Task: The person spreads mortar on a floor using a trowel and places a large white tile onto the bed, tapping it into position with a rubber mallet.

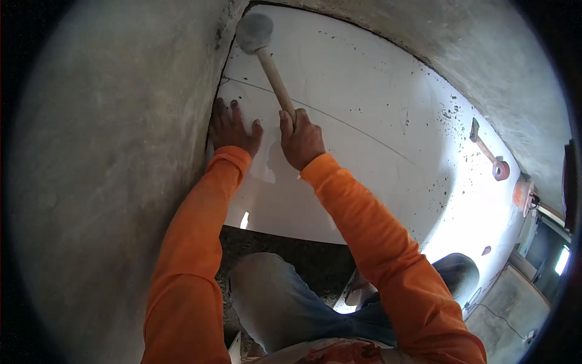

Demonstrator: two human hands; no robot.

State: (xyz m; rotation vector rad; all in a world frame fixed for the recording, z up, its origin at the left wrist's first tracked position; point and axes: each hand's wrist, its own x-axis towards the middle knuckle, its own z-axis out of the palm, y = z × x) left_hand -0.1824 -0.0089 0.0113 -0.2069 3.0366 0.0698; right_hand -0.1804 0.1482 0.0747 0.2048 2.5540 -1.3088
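My right hand is wrapped round the lower end of a mallet's wooden handle. The mallet has a grey, rounded head, which is over the far left corner of the white tiled floor; whether it touches the tile cannot be made out. My left hand lies flat with fingers spread on the white tile, close against the left wall. A thin dark joint line runs across the tiles beyond both hands, passing under the mallet handle.
Bare grey walls rise at the left and along the far side. At the right edge of the tiles lie a hammer, a red roll and an orange bucket-like container. Dark crumbs are scattered about. Rough dark ground borders the tiles near my knees.
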